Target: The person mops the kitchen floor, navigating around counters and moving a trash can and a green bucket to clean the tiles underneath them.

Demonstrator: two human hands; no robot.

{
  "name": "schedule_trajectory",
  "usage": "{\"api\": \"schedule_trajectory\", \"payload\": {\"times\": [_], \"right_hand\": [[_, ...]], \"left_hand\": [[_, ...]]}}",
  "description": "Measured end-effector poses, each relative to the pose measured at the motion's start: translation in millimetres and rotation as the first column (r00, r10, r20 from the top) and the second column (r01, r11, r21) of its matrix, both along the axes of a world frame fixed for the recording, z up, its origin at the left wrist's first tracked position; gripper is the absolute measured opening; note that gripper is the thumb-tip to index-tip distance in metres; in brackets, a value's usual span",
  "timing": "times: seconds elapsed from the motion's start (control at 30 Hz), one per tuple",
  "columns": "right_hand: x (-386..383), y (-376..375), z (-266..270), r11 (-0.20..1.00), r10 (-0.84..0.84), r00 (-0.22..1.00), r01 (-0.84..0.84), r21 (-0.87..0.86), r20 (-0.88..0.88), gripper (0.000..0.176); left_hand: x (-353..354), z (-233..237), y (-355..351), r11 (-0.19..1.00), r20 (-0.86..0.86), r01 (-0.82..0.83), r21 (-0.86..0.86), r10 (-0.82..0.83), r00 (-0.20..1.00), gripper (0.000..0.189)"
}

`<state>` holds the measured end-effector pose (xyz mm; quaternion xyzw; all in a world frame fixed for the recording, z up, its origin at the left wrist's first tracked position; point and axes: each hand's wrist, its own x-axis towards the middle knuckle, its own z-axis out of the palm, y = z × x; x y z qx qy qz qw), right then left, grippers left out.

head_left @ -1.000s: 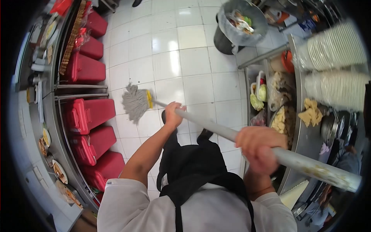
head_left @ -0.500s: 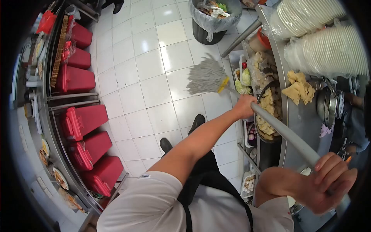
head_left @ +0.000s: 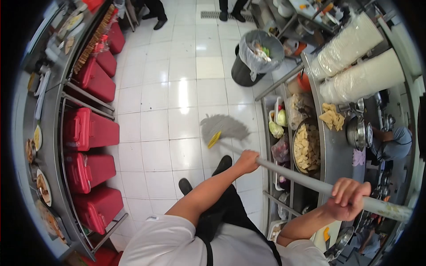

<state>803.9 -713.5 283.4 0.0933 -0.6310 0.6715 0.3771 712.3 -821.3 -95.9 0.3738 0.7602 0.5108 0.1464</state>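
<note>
A long grey mop handle (head_left: 301,177) slants across the lower right. My left hand (head_left: 247,162) is wrapped round its lower part, near the mop head. Higher up the pole, at the right, my right hand (head_left: 348,199) grips it with the fingers curled round. The grey string mop head (head_left: 226,127) lies spread on the white tiled floor (head_left: 153,119), ahead of my feet, with a yellow clamp (head_left: 214,139) at its near side.
Red lidded bins (head_left: 91,128) line the left under a steel counter. A lined trash bin (head_left: 259,53) stands ahead right. Shelves with food and a steel counter (head_left: 337,155) run along the right. Other people's legs (head_left: 155,11) show at the top; a co-worker (head_left: 397,144) is at the right.
The mop head has swung left and nearer to my feet, its clamp now on the left. Both hands have moved left with the handle. The view has shifted, showing more floor ahead.
</note>
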Motion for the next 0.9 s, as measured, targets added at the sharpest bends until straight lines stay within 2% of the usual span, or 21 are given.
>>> {"api": "schedule_trajectory", "payload": {"times": [0.17,0.23,0.33,0.4,0.43,0.5,0.53,0.57,0.6,0.63,0.67,0.73,0.77,0.87,0.9], "right_hand": [[12,-83,-32,0.947,0.21,0.978,-0.207,-0.245,-0.018,0.016],[7,-123,-55,0.887,0.34,0.94,-0.329,-0.325,-0.025,0.016],[5,-192,-96,0.764,0.52,0.854,-0.481,-0.43,-0.03,0.019],[12,-231,-131,0.732,0.578,0.815,-0.505,-0.458,0.025,0.026],[16,-246,-152,0.738,0.592,0.801,-0.499,-0.454,0.082,0.022],[30,-261,-192,0.781,0.615,0.685,-0.459,-0.423,0.391,0.017],[34,-271,-198,0.776,0.631,0.643,-0.514,-0.365,0.434,0.015],[36,-276,-203,0.761,0.642,0.6,-0.573,-0.304,0.476,0.015],[44,-279,-198,0.738,0.649,0.517,-0.607,-0.295,0.558,0.015],[58,-282,-209,0.715,0.676,0.527,-0.636,-0.289,0.514,0.016],[68,-282,-220,0.695,0.7,0.537,-0.663,-0.277,0.47,0.017],[81,-272,-209,0.68,0.718,0.544,-0.68,-0.273,0.434,0.017],[87,-264,-206,0.703,0.704,0.565,-0.641,-0.308,0.431,0.019],[91,-208,-173,0.742,0.649,0.581,-0.626,-0.24,0.492,0.018],[92,-192,-161,0.793,0.603,0.675,-0.564,-0.229,0.425,0.018]], "left_hand": [[28,-9,-158,0.973,0.031,-0.152,-0.177,0.16,0.987,0.017],[38,-17,-229,0.947,-0.05,-0.269,-0.178,0.264,0.963,0.013],[52,-57,-332,0.865,-0.078,-0.429,-0.261,0.424,0.902,0.013],[60,-81,-397,0.827,-0.103,-0.485,-0.284,0.476,0.873,0.011],[62,-93,-427,0.812,-0.076,-0.483,-0.328,0.487,0.87,0.01],[71,-115,-476,0.682,-0.121,-0.537,-0.497,0.558,0.821,0.009],[78,-114,-496,0.616,-0.13,-0.57,-0.544,0.61,0.782,0.007],[85,-119,-513,0.499,-0.148,-0.55,-0.67,0.635,0.758,0.01],[89,-111,-523,0.381,-0.093,-0.418,-0.825,0.638,0.765,0.014],[100,-103,-523,0.241,-0.138,-0.409,-0.88,0.694,0.706,0.016],[106,-108,-521,0.281,-0.105,-0.421,-0.863,0.714,0.692,0.018],[122,-115,-515,0.361,-0.028,-0.437,-0.824,0.745,0.667,0.022],[131,-118,-503,0.387,-0.027,-0.456,-0.801,0.739,0.673,0.023],[123,-117,-438,0.483,-0.051,-0.533,-0.694,0.706,0.706,0.026],[120,-115,-409,0.522,-0.062,-0.552,-0.65,0.688,0.723,0.026]]}}
